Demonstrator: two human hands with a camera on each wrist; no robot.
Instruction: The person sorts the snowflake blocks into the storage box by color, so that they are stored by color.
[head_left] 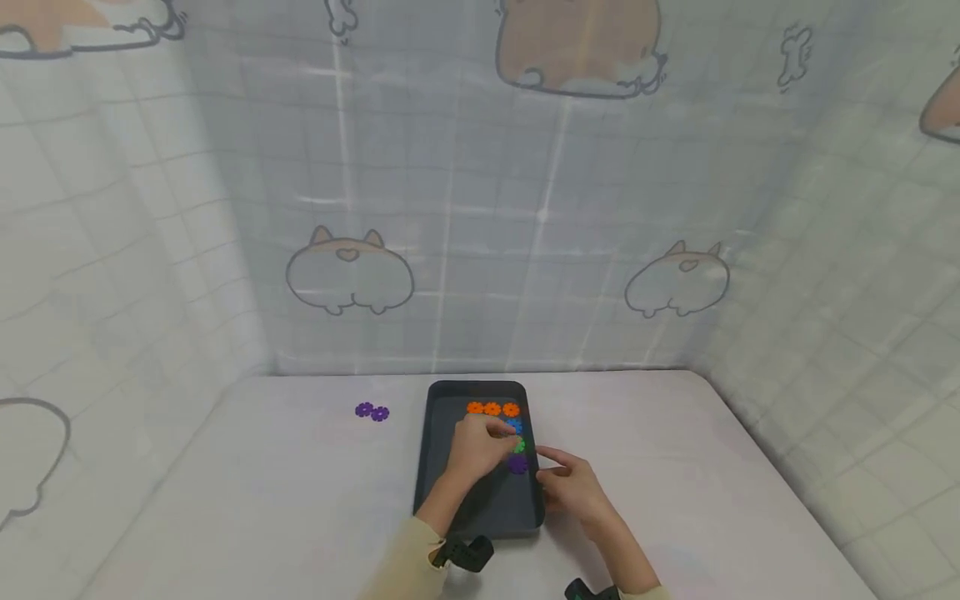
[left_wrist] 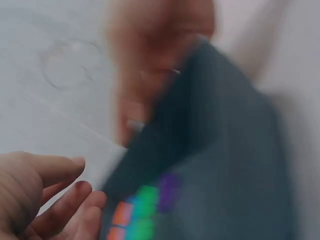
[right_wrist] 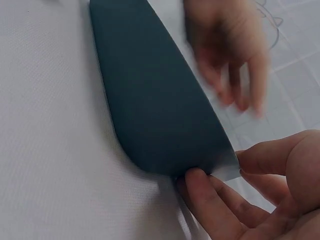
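Note:
A dark grey rectangular tray [head_left: 501,512] lies on the table. In it, small flower-shaped pieces stand in coloured rows: orange flowers [head_left: 492,408] at the far end, then blue, a green flower [head_left: 521,447] and a purple flower [head_left: 517,464] along the right side. My left hand [head_left: 478,447] is over the tray, its fingertips right by the blue and green pieces and partly covering the rows. Nothing shows between its fingers in the right wrist view. My right hand [head_left: 573,487] pinches the tray's right edge, with thumb and fingers [right_wrist: 202,190] on opposite sides.
Two purple flowers [head_left: 372,412] lie on the white table [head_left: 285,492] left of the tray. A curtain [head_left: 480,192] with cartoon dogs hangs behind the table and along both sides. Dark wrist straps [head_left: 465,553] sit on both arms.

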